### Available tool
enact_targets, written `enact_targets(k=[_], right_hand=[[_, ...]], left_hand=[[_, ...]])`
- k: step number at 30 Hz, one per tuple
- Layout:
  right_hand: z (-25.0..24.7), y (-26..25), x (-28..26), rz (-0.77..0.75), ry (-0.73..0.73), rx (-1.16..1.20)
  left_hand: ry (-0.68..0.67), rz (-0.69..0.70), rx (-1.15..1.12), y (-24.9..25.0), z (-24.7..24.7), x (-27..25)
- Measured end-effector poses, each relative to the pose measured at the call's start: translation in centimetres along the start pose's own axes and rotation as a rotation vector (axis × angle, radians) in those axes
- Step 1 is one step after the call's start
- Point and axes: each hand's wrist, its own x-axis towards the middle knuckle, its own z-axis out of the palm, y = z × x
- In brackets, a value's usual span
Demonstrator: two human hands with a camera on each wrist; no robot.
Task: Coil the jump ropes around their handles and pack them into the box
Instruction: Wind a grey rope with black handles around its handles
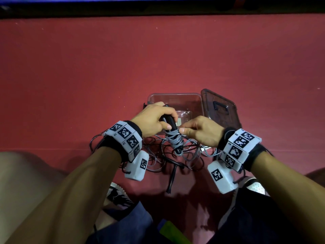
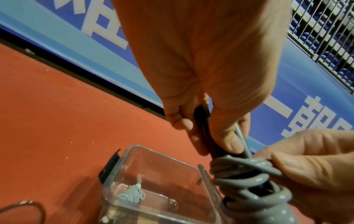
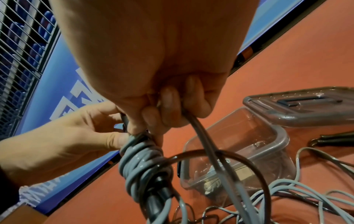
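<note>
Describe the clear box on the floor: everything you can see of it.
The clear box is a squarish container of see-through, faintly smoky plastic with rounded corners and a dark latch on one side. It stands upright and open on the red floor, just beyond both hands. Its lid lies beside it, handle up. Inside sits something pale grey, apparently a coiled rope. Neither hand touches it.

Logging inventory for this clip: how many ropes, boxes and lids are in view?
Ropes: 3 (grey rope half wound on its handle, dark rope loose on the floor, coiled rope already packed)
Box: 1
Lid: 1
Total: 5; the tangle on the floor may hide more.
</note>
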Motion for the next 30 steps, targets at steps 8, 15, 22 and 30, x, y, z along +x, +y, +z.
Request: enact_targets(k=[8,15,22,30], right_hand=[[-0.4,-0.2,0.0,-0.024,0.009,-0.086],[-0.2,-0.3,-0.3,-0.026,0.018,0.032],[-0.7,-0.8,-0.2,-0.050,0.198,0.217],[-0.8,-0.6,-0.1,0.000,0.278,0.245]], left_hand=[[0.015,0.038,-0.057,0.0,-0.5,0.0],[0.032,0.048,-0.127,0.0,-0.3,0.1],[0.146,-0.173,-0.103,0.3,0.1,0.4],[-0.149,-0.241,-0.329,-0.4,1.4,0.7]])
